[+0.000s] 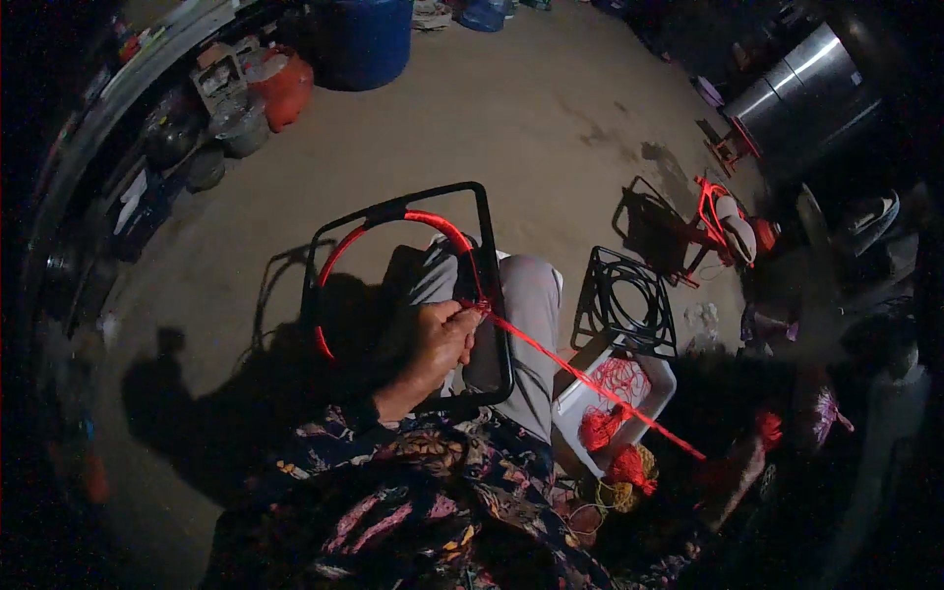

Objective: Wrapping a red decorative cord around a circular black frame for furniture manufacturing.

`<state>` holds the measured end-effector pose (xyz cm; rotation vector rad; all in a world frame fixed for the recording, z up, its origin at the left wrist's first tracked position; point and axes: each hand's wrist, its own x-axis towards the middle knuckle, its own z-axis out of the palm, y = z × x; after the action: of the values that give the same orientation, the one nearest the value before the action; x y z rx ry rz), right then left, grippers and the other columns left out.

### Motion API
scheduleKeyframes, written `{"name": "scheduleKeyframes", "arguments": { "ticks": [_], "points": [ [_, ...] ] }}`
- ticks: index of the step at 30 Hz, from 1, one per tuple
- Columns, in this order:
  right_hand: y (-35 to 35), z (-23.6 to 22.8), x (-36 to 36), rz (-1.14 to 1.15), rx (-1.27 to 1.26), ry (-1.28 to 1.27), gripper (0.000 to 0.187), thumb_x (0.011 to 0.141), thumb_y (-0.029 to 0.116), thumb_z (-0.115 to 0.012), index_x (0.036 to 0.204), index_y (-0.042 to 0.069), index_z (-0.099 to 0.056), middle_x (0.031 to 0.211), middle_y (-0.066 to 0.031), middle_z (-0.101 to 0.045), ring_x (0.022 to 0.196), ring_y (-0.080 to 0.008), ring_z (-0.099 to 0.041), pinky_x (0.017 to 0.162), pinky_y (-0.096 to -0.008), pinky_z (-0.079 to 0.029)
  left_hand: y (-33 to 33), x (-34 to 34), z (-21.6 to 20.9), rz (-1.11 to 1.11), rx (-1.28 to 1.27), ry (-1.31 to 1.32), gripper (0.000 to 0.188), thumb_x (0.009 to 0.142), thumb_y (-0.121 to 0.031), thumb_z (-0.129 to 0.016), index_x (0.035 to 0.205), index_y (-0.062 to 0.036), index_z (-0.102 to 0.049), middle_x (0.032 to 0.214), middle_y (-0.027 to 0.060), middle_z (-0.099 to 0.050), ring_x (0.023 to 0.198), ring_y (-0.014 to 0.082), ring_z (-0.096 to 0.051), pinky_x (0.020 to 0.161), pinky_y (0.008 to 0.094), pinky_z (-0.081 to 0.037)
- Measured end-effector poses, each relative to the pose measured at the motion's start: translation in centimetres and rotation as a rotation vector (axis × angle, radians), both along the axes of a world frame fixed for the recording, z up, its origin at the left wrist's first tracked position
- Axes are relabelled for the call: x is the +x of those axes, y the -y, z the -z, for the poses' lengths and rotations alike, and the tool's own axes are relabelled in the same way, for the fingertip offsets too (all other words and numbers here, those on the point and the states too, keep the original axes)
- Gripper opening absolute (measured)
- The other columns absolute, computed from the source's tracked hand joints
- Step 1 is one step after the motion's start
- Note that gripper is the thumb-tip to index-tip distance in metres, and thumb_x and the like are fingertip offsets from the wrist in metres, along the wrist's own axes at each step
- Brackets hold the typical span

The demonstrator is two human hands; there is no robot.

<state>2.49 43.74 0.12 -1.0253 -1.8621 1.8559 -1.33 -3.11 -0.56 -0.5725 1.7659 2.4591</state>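
Observation:
A black square metal frame [407,396] with rounded corners stands across my lap. Inside it is a round hoop [334,258], much of it wrapped in glossy red cord. My left hand [442,339] is closed at the hoop's right side, pinching the red cord against it. From that grip a red cord [600,389] runs taut down to the right. My right hand [739,474], at the lower right, lies largely in shadow at the cord's far end. It appears closed on the cord, though its fingers are hardly visible. A red tuft [768,425] shows beside it.
By my right knee, a white tub [661,401] holds tangled red cord. Red and yellow bundles [632,468] lie beside it. A second black frame [626,300] rests behind the tub. Further off are a red-framed stool [716,214], a metal drum [801,93] and a blue barrel [362,44].

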Motion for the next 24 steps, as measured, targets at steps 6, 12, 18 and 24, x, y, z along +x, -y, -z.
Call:
{"name": "scheduleKeyframes", "arguments": {
  "ticks": [6, 12, 18, 24],
  "points": [
    [-0.3, 4.5, -0.5, -0.037, 0.215, 0.044, 0.012, 0.087, 0.021, -0.059, 0.087, 0.009, -0.057, 0.062, 0.0031, -0.050, 0.046, -0.0087, -0.046, 0.042, -0.0217, -0.038, 0.1, 0.2, -0.7, 0.046, -0.050, 0.040, 0.023, 0.087, -0.017, -0.058, 0.071, -0.0013, -0.057, 0.055, 0.0008, -0.050, 0.041, 0.0079, -0.046, 0.037, 0.0238, -0.037],
    [23.2, -2.6, -5.4, -0.621, -0.256, 0.308, 0.032, 0.081, 0.009, -0.066, 0.112, 0.003, -0.060, 0.096, -0.0069, -0.067, 0.081, -0.0157, -0.062, 0.073, -0.0292, -0.050, -0.3, 0.7, 0.3, 0.021, -0.125, 0.052, 0.022, 0.089, -0.020, -0.056, 0.071, -0.0062, -0.057, 0.054, 0.0001, -0.051, 0.042, 0.0080, -0.048, 0.037, 0.0231, -0.032],
    [26.3, -0.7, -5.6, -1.091, 0.057, -0.082, 0.037, 0.083, 0.005, -0.063, 0.118, 0.004, -0.055, 0.108, -0.0069, -0.063, 0.091, -0.0162, -0.060, 0.080, -0.0295, -0.048, -1.2, 0.5, -0.8, -0.015, -0.090, 0.096, 0.017, 0.091, -0.015, -0.055, 0.079, -0.0024, -0.059, 0.058, 0.0007, -0.051, 0.042, 0.0074, -0.045, 0.038, 0.0230, -0.037],
    [20.7, -6.7, -1.1, -0.469, -0.148, -0.021, 0.037, 0.079, 0.006, -0.063, 0.116, 0.004, -0.054, 0.099, -0.0046, -0.058, 0.084, -0.0164, -0.057, 0.073, -0.0305, -0.049, -1.0, 1.1, -0.1, 0.044, -0.022, 0.097, 0.017, 0.087, -0.018, -0.060, 0.086, -0.0012, -0.058, 0.060, 0.0017, -0.053, 0.042, 0.0079, -0.046, 0.038, 0.0225, -0.034]
  ]
}}
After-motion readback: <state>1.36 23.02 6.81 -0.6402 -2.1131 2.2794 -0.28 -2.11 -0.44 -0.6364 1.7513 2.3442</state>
